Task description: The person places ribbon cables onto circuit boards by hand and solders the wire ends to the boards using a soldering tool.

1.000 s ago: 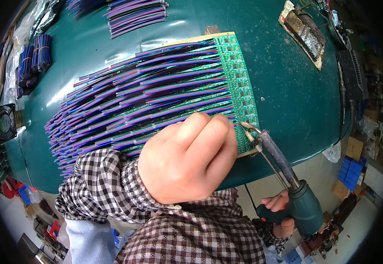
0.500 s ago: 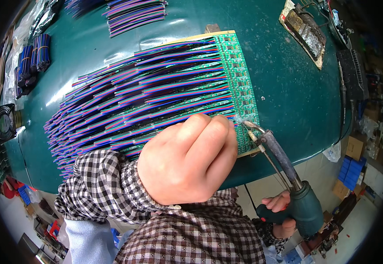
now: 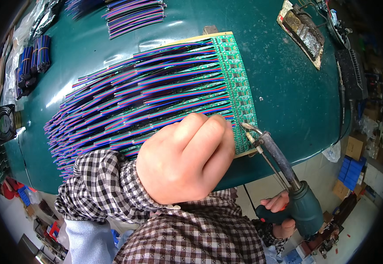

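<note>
A panel of green circuit boards (image 3: 240,83) lies on the table, with rows of multicoloured ribbon wires (image 3: 169,94) running left from it. My left hand (image 3: 185,158) is closed over the panel's near rows, pinching a ribbon wire whose coloured end shows just past the fingers. The fingertips are mostly hidden. My right hand (image 3: 279,211), partly hidden at the lower right, wraps round the dark green pistol handle of a soldering gun (image 3: 279,152). Its bent tip and thin solder-feed tube sit over the panel's right part, just right of my left fingers.
At the back right stands a soldering-iron stand with a metal tray (image 3: 303,31). Bundles of wires lie at the back (image 3: 134,17) and far left (image 3: 34,59). A small black fan (image 3: 4,123) stands at the left edge. The table's near edge curves beneath my arms.
The soldering gun's tip has drawn slightly down and right from the wire end, and the wisp of smoke there is gone. The panel and my left hand have shifted very slightly left.
</note>
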Action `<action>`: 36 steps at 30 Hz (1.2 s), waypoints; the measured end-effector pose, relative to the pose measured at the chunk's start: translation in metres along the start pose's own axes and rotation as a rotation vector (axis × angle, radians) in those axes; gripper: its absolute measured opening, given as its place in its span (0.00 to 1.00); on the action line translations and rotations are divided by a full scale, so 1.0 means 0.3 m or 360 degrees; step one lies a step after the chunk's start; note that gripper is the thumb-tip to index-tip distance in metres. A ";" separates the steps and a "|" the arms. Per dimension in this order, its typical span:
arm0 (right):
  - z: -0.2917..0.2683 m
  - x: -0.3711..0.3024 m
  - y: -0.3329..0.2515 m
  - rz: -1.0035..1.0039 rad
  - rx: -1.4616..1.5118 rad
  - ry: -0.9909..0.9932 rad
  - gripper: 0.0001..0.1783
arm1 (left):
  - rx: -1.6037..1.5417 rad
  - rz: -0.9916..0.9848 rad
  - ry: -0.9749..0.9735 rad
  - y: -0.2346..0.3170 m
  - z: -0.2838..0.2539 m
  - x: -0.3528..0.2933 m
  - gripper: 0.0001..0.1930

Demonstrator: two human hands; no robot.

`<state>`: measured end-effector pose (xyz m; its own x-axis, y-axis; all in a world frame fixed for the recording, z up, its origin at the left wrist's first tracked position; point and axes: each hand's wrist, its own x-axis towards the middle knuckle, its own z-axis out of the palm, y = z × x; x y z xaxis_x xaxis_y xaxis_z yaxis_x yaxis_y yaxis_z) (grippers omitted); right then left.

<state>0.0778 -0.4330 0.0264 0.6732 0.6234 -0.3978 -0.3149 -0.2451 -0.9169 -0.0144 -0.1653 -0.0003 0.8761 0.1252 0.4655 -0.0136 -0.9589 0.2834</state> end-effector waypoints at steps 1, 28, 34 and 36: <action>-0.007 -0.002 0.009 -0.0038 0.0017 -0.0025 0.43 | 0.0001 -0.0001 0.0000 -0.002 -0.004 0.000 0.20; -0.024 -0.005 0.034 -0.0081 -0.0007 -0.0120 0.44 | -0.0126 -0.0050 -0.0086 -0.012 -0.015 0.004 0.19; -0.022 -0.006 0.034 -0.0081 -0.0012 -0.0117 0.44 | -0.0152 -0.0065 -0.0098 -0.008 -0.016 0.006 0.19; -0.023 -0.002 0.032 -0.0112 -0.0041 -0.0147 0.44 | -0.0142 -0.0049 -0.0082 -0.011 -0.011 0.003 0.19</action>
<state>0.0791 -0.4409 0.0175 0.6283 0.7050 -0.3289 -0.2511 -0.2164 -0.9435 -0.0150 -0.1611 0.0019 0.9004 0.1387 0.4123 -0.0271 -0.9281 0.3713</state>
